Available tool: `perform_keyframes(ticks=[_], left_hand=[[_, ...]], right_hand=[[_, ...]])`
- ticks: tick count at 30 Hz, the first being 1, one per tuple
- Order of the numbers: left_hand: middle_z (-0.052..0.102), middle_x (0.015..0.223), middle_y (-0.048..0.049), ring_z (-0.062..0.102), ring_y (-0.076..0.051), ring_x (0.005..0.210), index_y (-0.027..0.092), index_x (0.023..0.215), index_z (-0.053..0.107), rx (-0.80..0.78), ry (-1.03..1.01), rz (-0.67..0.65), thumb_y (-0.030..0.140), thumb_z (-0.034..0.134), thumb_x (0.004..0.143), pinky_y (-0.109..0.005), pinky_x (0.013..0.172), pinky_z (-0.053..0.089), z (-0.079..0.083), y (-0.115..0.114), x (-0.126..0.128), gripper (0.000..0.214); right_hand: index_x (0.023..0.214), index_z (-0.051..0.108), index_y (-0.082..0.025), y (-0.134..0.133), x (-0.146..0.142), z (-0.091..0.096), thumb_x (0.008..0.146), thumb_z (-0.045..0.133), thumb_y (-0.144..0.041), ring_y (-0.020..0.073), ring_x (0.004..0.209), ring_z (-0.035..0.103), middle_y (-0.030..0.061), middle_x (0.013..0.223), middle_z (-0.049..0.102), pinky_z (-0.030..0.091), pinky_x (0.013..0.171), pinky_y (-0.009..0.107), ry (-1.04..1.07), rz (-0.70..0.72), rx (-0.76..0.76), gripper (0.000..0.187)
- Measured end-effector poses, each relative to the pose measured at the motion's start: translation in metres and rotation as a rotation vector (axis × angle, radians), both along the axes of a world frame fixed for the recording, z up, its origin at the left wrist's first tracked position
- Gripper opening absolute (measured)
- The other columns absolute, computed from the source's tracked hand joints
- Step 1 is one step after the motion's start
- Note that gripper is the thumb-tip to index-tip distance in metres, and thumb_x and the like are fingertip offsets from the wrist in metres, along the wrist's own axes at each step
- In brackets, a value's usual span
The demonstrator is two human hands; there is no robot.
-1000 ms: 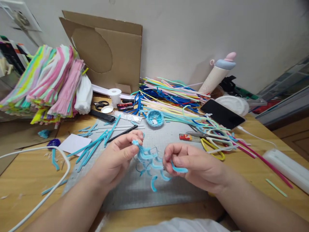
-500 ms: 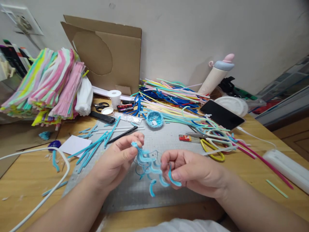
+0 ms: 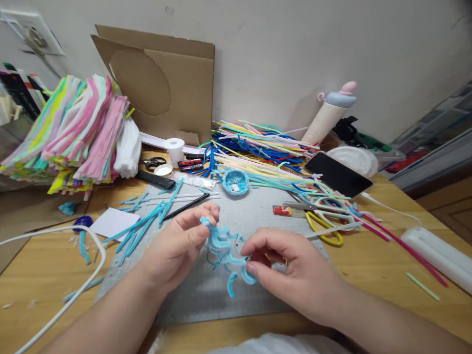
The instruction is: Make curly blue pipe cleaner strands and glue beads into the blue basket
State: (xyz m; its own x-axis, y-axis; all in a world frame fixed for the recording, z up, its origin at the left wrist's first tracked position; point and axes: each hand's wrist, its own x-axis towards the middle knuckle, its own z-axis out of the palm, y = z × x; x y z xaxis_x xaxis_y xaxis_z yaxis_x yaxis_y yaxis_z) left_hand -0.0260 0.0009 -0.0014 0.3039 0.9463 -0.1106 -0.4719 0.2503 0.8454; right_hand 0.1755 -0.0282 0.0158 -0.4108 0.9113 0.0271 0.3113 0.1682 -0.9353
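My left hand [image 3: 180, 241] pinches the top of a bundle of curled light-blue pipe cleaners [image 3: 221, 243] between thumb and fingers, and wavy strands hang down to the right. Thumb and fingers of my right hand [image 3: 291, 275] close at the lower right end of the same bundle, on one of its curls. Something reddish shows under that palm, too hidden to name. A short curved blue piece [image 3: 231, 285] appears just below the bundle. Beneath both hands lies a grey cutting mat [image 3: 206, 307]. Beyond them sits a small fuzzy blue bowl shape [image 3: 236, 183].
Loose blue pipe cleaners [image 3: 142, 228] and a black pen [image 3: 187, 205] lie left. Scissors [image 3: 328, 221] and a red lighter [image 3: 282, 210] lie right, near a phone [image 3: 339, 174]. Pipe-cleaner bundles [image 3: 81, 128], cardboard [image 3: 191, 83] and a bottle [image 3: 326, 120] line the back.
My right hand has turned over and shifted slightly left, its fingertips now at the bundle's lower end. The curved strip that hung from its fingers is no longer visible there. My left hand stays put.
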Motion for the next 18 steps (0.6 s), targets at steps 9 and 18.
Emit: perform_keyframes(ticks=[9, 18], left_hand=[[0.049, 0.093, -0.0035, 0.045, -0.017, 0.086, 0.02, 0.07, 0.073, 0.115, 0.037, -0.204, 0.034, 0.079, 0.068, -0.025, 0.075, 0.038, -0.0015, -0.0035, -0.0021, 0.016], [0.048, 0.094, -0.0045, 0.045, -0.017, 0.085, 0.021, 0.071, 0.074, 0.177, 0.072, -0.267, 0.032, 0.077, 0.071, -0.023, 0.071, 0.04, -0.0012, -0.0027, -0.0006, 0.012]], right_hand=[[0.104, 0.059, -0.023, -0.0082, 0.0112, -0.0039, 0.087, 0.052, -0.02, 0.0125, 0.058, 0.049, -0.0017, 0.069, 0.054, 0.041, 0.054, 0.025, 0.118, -0.013, 0.228, 0.019], [0.1, 0.069, -0.02, -0.0048, 0.0091, -0.0004, 0.09, 0.053, -0.036, 0.0132, 0.064, 0.047, -0.0002, 0.069, 0.05, 0.037, 0.059, 0.028, 0.222, 0.18, 0.119, 0.025]])
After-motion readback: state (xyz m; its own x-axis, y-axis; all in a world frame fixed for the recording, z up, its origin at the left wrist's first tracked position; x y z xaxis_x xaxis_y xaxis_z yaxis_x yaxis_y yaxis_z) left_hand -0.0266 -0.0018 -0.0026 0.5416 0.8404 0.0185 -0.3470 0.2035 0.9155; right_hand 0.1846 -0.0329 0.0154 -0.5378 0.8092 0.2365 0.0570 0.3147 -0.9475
